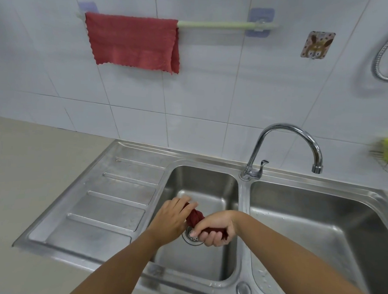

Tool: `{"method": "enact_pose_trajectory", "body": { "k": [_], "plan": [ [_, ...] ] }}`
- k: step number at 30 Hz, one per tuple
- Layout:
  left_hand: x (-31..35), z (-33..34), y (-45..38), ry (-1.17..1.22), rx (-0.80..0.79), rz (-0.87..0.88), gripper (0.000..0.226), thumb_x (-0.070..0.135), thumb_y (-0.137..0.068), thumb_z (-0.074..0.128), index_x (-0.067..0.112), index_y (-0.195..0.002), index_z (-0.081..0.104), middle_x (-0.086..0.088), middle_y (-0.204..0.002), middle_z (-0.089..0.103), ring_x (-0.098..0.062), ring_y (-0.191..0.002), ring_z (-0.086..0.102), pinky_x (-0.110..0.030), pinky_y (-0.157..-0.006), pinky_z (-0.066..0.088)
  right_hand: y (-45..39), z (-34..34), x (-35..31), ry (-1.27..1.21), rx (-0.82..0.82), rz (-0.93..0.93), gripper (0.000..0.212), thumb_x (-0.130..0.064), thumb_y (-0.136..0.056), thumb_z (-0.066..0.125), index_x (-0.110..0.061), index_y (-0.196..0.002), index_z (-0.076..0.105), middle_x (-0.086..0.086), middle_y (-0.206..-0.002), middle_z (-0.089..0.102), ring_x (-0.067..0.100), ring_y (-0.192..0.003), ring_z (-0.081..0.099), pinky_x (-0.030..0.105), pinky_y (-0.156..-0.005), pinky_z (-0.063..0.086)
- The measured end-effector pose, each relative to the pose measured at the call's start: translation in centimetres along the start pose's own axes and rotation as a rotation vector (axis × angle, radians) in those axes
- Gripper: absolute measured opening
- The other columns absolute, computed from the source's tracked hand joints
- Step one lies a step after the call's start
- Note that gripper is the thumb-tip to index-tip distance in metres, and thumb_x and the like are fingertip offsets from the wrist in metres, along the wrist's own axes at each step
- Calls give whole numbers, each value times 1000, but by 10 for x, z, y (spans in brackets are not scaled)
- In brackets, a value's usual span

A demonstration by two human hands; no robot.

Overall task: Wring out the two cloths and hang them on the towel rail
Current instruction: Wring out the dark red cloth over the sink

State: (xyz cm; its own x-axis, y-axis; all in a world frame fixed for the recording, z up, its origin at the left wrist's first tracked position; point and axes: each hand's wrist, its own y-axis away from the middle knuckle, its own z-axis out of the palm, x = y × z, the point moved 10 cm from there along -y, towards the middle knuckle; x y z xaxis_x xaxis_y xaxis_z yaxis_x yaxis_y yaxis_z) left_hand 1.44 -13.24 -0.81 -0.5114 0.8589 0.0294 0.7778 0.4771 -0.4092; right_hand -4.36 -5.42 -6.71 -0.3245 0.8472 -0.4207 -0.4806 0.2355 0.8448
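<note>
- Red cloth [195, 215] twisted tight over sink [209, 183], lower centre: soft, wet.
- Left hand [170, 217], right hand [215, 229] each clench one end; best hold.

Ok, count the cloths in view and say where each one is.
2. One red cloth hangs on the rail. The other, a dark red cloth, is twisted between the left hand and right hand over the left basin.
</note>
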Motion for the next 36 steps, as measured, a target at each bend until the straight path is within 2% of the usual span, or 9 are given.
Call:
{"method": "enact_pose_trajectory", "body": {
  "k": [4, 6, 9, 14, 19, 23, 27, 31, 36],
  "plan": [
    [-7, 15, -10, 42, -183, -32, 15, 21, -78, 65, 18, -86, 54, 1, -76, 58, -18, -65, 53, -31, -54, 43, -13, -6, 0, 48, 89, -3, 35, -22, -93, 57, -19, -62, 42, -9, -45, 41, 2, -32, 34, 10, -31, 28],
    [-13, 27, -10, 74, -388, -126, 11, 23, -83, 59, 15, -86, 52, -3, -78, 62, -23, -68, 57, -36, -59, 48, -17, -14, -1, 55, 161, -37, 31, -20, -90, 61, -19, -64, 43, -8, -47, 41, 2, -33, 34, 11, -31, 27],
    [-14, 35, -10, 104, -555, -196, 16, 31, -85, 54, 15, -86, 54, -5, -79, 66, -24, -67, 58, -34, -62, 49, -12, -26, -5, 181, 282, -102, 29, -17, -84, 64, -19, -62, 46, -6, -52, 41, 4, -38, 33, 14, -34, 26],
    [-2, 56, 2, 272, -832, -341, 33, 45, -79, 63, 20, -60, 53, 5, -58, 52, -20, -62, 52, -26, -53, 39, 2, -49, -27, 776, 654, -152, 17, -22, -73, 65, -17, -65, 51, 1, -62, 49, 19, -55, 46, 25, -49, 35],
    [18, 72, 22, 778, -1031, -624, 28, 27, -68, 68, 17, -49, 49, 0, -50, 46, -22, -55, 41, -26, -51, 30, 16, -48, -47, 1375, 915, -187, 20, -32, -83, 52, -16, -74, 62, -2, -64, 54, 23, -65, 55, 27, -51, 39],
    [28, 71, 29, 1099, -1068, -816, 34, 25, -74, 64, 24, -50, 41, 6, -43, 31, -10, -39, 21, -20, -38, 14, 33, -44, -67, 1514, 1032, -332, 20, -29, -87, 49, -17, -82, 63, 4, -75, 65, 28, -72, 62, 31, -56, 41],
    [39, 73, 35, 1400, -1096, -914, 39, 21, -84, 54, 25, -50, 34, 11, -39, 30, -5, -31, 19, -18, -33, 10, 42, -43, -79, 1568, 1097, -407, 15, -27, -87, 51, -18, -90, 64, 5, -82, 69, 29, -73, 63, 33, -60, 46],
    [38, 75, 39, 1457, -1091, -989, 40, 22, -85, 54, 26, -49, 37, 12, -38, 31, -4, -30, 19, -17, -34, 9, 42, -41, -82, 1577, 1116, -467, 14, -26, -88, 52, -17, -93, 61, 4, -82, 68, 29, -74, 64, 34, -61, 48],
    [25, 71, 37, 1321, -1035, -979, 34, 29, -83, 63, 26, -55, 44, 11, -44, 33, -3, -34, 21, -17, -35, 11, 51, -39, -84, 1543, 1146, -597, 18, -35, -89, 53, -18, -97, 54, 2, -90, 64, 25, -80, 63, 31, -56, 39]
  ]
}}
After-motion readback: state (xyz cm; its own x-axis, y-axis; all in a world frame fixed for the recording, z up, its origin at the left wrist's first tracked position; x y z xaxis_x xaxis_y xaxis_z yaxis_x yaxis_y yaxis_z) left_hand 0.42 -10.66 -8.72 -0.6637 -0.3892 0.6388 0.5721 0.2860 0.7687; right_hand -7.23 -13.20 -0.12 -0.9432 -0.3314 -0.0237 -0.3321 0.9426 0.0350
